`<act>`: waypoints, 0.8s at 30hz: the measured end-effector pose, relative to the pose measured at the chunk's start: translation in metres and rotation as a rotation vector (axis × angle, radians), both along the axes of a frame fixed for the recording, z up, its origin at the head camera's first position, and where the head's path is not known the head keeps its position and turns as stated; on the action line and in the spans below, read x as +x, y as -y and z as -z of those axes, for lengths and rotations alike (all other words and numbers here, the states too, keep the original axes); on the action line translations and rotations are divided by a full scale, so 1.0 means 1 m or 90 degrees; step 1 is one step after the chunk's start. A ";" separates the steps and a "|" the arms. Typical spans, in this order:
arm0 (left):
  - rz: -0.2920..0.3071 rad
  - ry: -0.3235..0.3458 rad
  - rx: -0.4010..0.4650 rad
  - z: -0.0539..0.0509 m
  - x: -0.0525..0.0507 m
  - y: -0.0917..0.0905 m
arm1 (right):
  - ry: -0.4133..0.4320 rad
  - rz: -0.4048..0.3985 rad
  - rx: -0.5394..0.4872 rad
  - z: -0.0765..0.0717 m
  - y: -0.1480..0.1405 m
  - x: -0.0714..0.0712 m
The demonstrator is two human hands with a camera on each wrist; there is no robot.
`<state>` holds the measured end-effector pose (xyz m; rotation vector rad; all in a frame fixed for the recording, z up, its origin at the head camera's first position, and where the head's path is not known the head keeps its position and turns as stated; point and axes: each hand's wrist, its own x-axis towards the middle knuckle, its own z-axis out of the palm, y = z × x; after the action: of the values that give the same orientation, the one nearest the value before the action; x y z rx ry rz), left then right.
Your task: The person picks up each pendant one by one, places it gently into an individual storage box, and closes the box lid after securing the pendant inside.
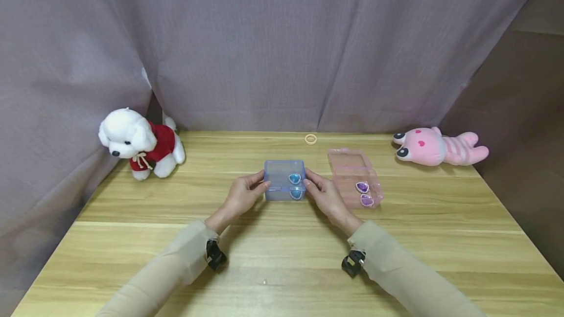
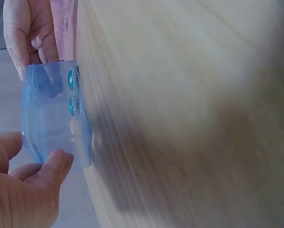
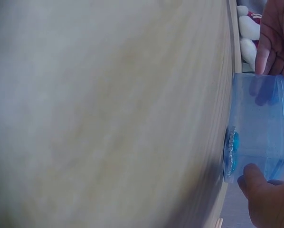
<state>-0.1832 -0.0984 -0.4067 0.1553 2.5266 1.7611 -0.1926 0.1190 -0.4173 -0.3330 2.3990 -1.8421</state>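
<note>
A clear blue plastic box (image 1: 275,180) with its lid down sits on the wooden table, two blue gems with sparkling edges (image 1: 294,178) showing through its right part. The left hand (image 1: 242,193) grips its left side with thumb and fingers, and the right hand (image 1: 328,197) grips the right side. In the left wrist view the box (image 2: 52,114) lies between the left hand (image 2: 30,190) and the right hand (image 2: 33,31). The right wrist view has the box (image 3: 260,118) too, with the right hand (image 3: 272,199) and left hand (image 3: 276,38) at opposite ends.
Right of the blue box lies an open pink box (image 1: 352,175) with two purple gems (image 1: 363,188). A small ring (image 1: 310,139) lies near the back edge. A white plush dog (image 1: 128,133) sits at the left; a pink plush toy (image 1: 425,147) lies at the right.
</note>
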 end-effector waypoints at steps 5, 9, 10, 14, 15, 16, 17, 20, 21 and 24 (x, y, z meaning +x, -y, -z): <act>-0.005 0.005 0.005 0.001 0.000 -0.001 | -0.022 -0.001 0.031 0.000 -0.001 0.000; -0.009 0.007 0.014 0.003 0.000 -0.001 | -0.025 -0.004 0.036 0.000 -0.001 0.000; -0.011 0.008 0.017 0.004 0.000 -0.001 | -0.027 -0.005 0.035 0.000 -0.001 0.000; -0.015 0.015 0.020 0.005 0.002 -0.003 | -0.010 -0.003 0.018 0.002 -0.001 0.001; -0.016 0.020 0.021 0.005 0.003 -0.003 | -0.003 0.000 0.012 0.002 -0.001 0.001; -0.017 0.027 0.023 0.005 0.003 -0.003 | 0.005 0.003 0.005 0.003 -0.001 0.002; -0.017 0.028 0.024 0.006 0.004 -0.003 | 0.014 0.007 -0.004 0.003 -0.001 0.002; -0.018 0.025 0.029 0.005 0.004 -0.003 | 0.022 0.021 -0.022 0.004 0.000 0.003; -0.020 0.025 0.034 0.004 0.004 -0.003 | 0.022 0.026 -0.025 0.004 0.000 0.003; -0.022 0.011 0.038 0.003 0.003 -0.003 | 0.018 0.032 -0.026 0.004 0.000 0.002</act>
<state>-0.1799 -0.0957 -0.4098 0.0989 2.4801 1.8441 -0.1904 0.1195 -0.4208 -0.2517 2.3757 -1.9055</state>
